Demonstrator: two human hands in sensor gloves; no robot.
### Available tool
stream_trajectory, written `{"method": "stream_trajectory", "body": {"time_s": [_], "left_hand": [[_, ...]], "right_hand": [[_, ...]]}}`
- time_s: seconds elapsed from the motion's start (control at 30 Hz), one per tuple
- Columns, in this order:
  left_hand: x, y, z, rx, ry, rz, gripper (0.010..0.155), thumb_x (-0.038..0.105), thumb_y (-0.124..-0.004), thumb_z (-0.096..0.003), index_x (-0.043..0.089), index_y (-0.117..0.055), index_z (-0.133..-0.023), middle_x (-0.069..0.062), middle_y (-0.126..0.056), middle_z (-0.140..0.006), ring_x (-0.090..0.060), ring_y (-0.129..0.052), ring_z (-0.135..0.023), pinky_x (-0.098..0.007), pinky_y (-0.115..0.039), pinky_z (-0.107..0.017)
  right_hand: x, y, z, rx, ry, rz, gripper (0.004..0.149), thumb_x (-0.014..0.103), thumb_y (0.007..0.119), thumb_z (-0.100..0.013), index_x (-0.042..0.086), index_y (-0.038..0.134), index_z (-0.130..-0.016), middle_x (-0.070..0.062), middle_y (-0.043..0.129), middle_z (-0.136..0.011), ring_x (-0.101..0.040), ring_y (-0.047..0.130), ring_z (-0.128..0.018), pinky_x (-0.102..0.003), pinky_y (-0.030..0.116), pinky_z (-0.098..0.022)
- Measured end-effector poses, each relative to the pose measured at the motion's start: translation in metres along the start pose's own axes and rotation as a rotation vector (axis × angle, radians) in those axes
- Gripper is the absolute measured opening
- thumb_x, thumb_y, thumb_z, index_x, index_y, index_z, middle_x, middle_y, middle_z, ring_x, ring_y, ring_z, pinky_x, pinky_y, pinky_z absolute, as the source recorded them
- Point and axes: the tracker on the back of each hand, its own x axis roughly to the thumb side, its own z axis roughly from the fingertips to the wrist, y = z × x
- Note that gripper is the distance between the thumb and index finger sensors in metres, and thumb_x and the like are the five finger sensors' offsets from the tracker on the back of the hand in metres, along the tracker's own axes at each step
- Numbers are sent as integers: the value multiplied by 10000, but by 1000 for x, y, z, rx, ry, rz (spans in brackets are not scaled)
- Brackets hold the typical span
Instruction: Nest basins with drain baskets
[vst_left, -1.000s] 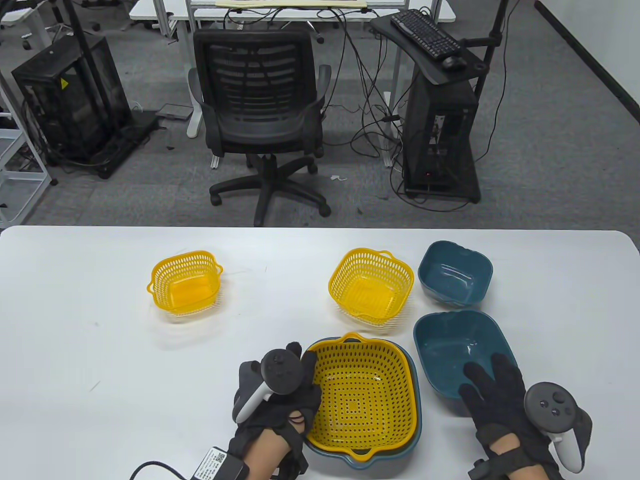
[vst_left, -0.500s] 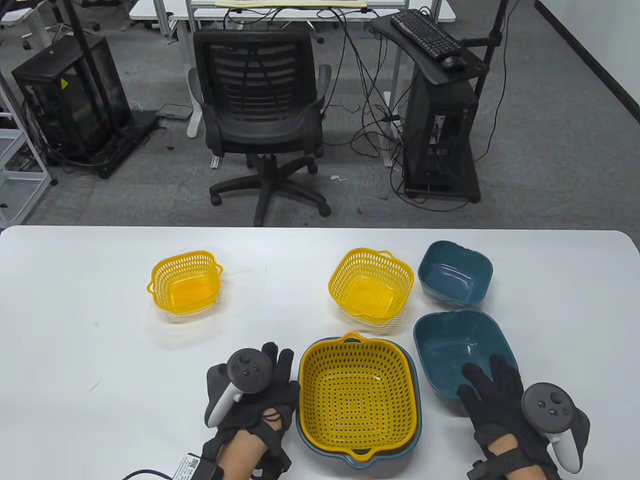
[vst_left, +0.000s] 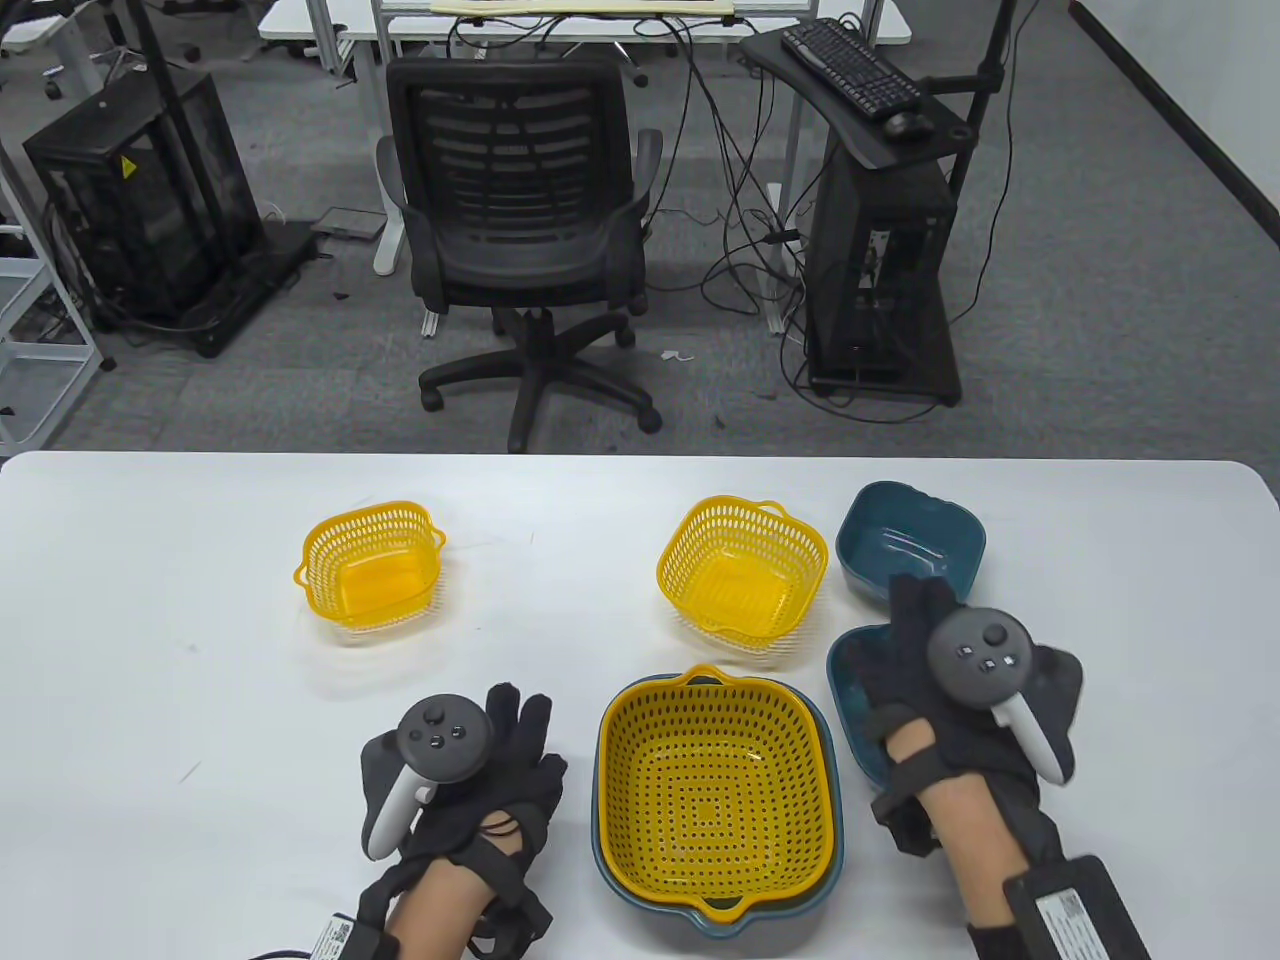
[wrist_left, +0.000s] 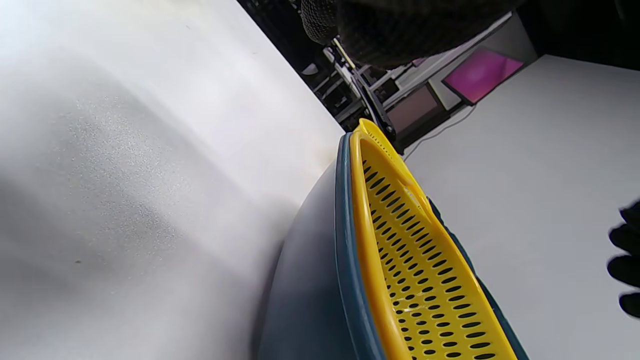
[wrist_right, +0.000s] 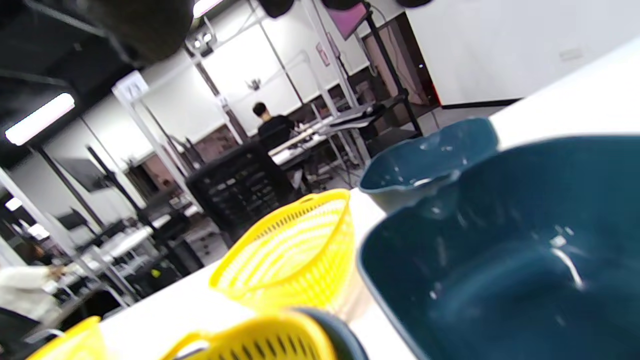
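Baskets are sitting upright, openings facing up: small basket (vst_left: 372, 568) far left, medium basket (vst_left: 743, 570) centre. Left hand (vst_left: 470, 790) is lying flat, fingers apart. Large basket (vst_left: 715, 785) is nesting inside large basin (vst_left: 722, 915). Right hand (vst_left: 960, 690) is hovering over medium basin (vst_left: 850, 700); its grip cannot be told.

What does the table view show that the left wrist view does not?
Only the table view shows the small yellow basket, the medium yellow basket, the small blue basin, the medium blue basin and the right hand over that medium basin.

Only the left wrist view shows the large blue basin's outer wall close up.

Both show the large yellow basket nested in the large blue basin, the white table, and the left hand beside the nested pair, touching nothing.
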Motion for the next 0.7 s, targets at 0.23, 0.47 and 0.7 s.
{"method": "stream_trajectory", "body": {"time_s": [0.23,0.47,0.7], "left_hand": [[-7,5,0,2,16,26,670,354,-677,-540,218,-413,-1140,-98,-121,-1157,-505,-174,-1033,-603,-346,-711],[-10,6,-1,-7,26,32,667,354,-678,-539,215,-422,-1140,-98,-125,-1157,-505,-174,-1032,-602,-346,-711],[-10,9,-2,-5,28,45,666,355,-677,-539,213,-427,-1140,-99,-127,-1158,-506,-174,-1032,-602,-345,-711]], "right_hand": [[40,43,-80,96,208,172,743,481,729,-501,162,402,-1087,-164,394,-1149,-525,459,-996,-668,518,-664],[35,91,-121,96,401,352,710,463,756,-488,134,501,-1063,-173,559,-1105,-525,588,-950,-666,585,-629],[22,114,-134,129,456,475,677,462,761,-491,178,516,-1054,-161,725,-1027,-522,647,-919,-691,555,-631]]}}
